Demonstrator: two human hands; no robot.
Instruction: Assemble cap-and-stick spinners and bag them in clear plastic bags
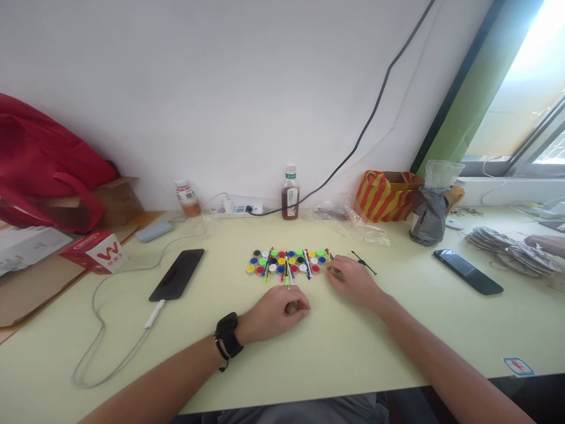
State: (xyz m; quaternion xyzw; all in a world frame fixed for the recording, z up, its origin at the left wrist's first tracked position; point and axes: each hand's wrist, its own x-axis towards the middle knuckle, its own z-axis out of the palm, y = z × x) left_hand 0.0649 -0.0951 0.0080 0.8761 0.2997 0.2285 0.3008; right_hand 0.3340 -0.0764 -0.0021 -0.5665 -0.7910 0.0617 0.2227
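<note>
Coloured discs [281,261]: small and round, set close together in three rows at mid-table, tops black, white, green, red, blue and yellow; step in hand, to judge by the layout, handling of pieces at the right end of the rows

Red box [95,252]: far to the left, well apart from the discs

Left phone [176,275]: flat on the table [273,383], dark screen upward, white cable plugged in at the near end

Wristwatch [228,334]: black, worn on the left wrist

Stick bundles [266,265]: thin, many-coloured, laid across the rows at intervals among the discs

Left hand [278,305]: resting just in front of the rows, fingers loosely curled, thumb and forefinger close together; impossible to tell whether anything small is pinched

Right hand [353,280]: at the right end of the rows, fingers bent, tips beside the outermost pieces; gap between thumb and forefinger small, any hold hidden from view; next move, as a judgement, calling for a light fingertip touch so as not to disturb neighbouring discs

Black pointed piece [361,262]: lying slantwise just beyond the right hand, apart from the rows

Right phone [468,272]: flat, dark, well apart from the discs
</note>
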